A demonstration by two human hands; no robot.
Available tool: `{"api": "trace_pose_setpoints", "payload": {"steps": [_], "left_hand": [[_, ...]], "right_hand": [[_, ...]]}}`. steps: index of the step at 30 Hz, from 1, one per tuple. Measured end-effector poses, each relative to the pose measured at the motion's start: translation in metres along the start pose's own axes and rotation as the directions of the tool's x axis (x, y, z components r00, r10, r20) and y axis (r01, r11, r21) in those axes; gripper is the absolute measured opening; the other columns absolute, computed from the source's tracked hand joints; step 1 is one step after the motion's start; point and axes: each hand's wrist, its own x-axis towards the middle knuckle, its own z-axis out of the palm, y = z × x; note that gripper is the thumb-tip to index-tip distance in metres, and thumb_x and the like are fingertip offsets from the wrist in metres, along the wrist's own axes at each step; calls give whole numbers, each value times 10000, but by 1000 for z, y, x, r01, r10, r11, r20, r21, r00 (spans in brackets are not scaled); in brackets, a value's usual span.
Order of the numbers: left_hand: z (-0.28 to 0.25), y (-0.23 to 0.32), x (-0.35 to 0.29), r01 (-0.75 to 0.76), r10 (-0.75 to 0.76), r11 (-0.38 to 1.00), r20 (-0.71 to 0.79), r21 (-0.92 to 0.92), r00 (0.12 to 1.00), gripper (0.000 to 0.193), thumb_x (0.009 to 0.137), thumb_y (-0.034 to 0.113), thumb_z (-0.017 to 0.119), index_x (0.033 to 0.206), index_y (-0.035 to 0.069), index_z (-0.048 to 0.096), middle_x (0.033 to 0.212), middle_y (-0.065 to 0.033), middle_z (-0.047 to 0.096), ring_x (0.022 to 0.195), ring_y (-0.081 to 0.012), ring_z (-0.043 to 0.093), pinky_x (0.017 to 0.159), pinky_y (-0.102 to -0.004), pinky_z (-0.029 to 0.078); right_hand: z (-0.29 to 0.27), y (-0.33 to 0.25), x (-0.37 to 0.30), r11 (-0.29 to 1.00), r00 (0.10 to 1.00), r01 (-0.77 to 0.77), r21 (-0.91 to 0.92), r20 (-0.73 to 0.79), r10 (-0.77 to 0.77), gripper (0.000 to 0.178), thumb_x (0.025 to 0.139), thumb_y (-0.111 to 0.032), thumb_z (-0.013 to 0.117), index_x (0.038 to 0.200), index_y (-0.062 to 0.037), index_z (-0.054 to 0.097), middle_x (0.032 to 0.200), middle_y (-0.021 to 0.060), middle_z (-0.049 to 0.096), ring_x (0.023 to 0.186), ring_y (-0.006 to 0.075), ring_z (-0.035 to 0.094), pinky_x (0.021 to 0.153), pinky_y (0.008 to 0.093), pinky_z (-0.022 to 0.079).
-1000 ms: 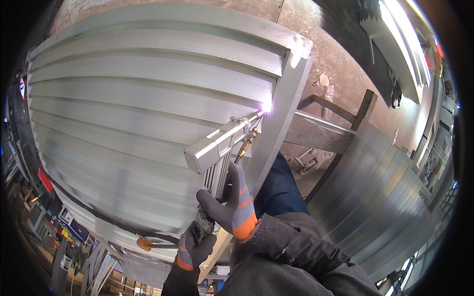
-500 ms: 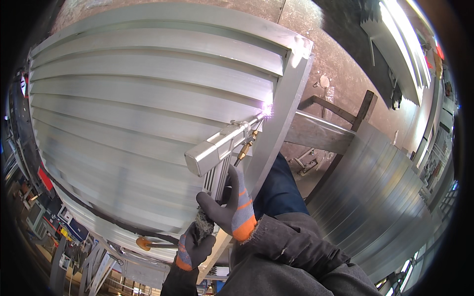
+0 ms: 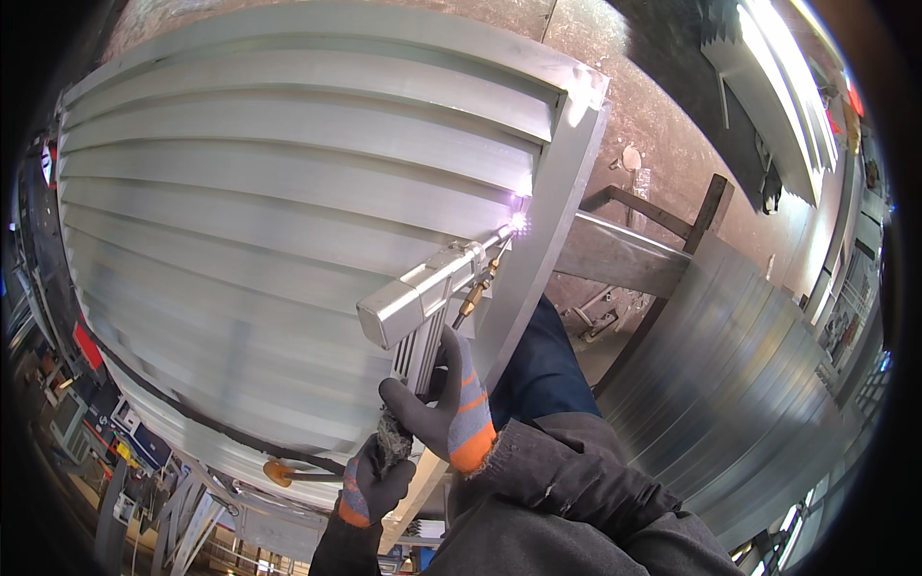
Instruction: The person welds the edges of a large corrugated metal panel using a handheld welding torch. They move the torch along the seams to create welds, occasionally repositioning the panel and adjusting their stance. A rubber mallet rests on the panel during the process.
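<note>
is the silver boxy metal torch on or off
On: a bright white-violet glow shows at the tip of the silver boxy metal torch, beside the grey metal frame rail.

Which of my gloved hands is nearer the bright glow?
The right hand, on the ribbed handle of the boxy silver torch; the left hand is farther back, on the fuzzy grey sleeve.

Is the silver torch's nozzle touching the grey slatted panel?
Cannot tell. In the head view, bright violet-white glare covers the tip of the nozzle, hiding any contact or gap with the panel.
</note>
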Motion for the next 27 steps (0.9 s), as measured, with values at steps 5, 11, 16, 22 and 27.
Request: {"api": "trace_pose_setpoints", "payload": {"steps": [5,11,16,22,27], "left_hand": [[0,-3,-2,-10,10,1000,-9,12,1000,164,821,67,636,967,19,582,680,-41,619,557,-135,589,506,-316,457],[-3,-10,-4,-8,8,1000,3,12,1000,193,851,65,671,1023,22,592,706,-3,611,577,-76,550,512,-279,441],[-5,-16,-7,-16,16,999,0,33,1000,189,852,74,672,1015,22,591,703,-4,611,577,-77,552,513,-281,444],[-5,-20,-9,-37,37,999,-6,38,999,191,848,87,678,1005,20,594,696,-6,611,577,-81,557,516,-288,449],[-6,-23,-12,1,0,999,-11,48,1000,194,840,86,669,1006,16,597,697,-12,613,575,-86,563,517,-294,454]], "right_hand": [[4,3,-3,994,992,106,-26,-61,-107,685,841,-162,772,1383,20,395,943,114,624,790,161,656,677,324,577],[7,12,-7,992,989,123,-36,-73,-126,690,835,-183,783,1370,28,402,955,111,616,793,153,641,679,319,575],[8,15,-10,991,990,130,-17,-59,-131,699,831,-170,786,1375,23,393,1001,108,602,817,145,628,701,324,574],[10,18,-16,993,992,115,11,-44,-114,737,838,-156,781,1417,8,356,1046,114,577,859,149,620,728,323,575],[10,22,-18,992,992,123,-43,-35,-124,757,834,-180,791,1423,5,352,1035,121,580,857,161,633,705,319,578]]}}
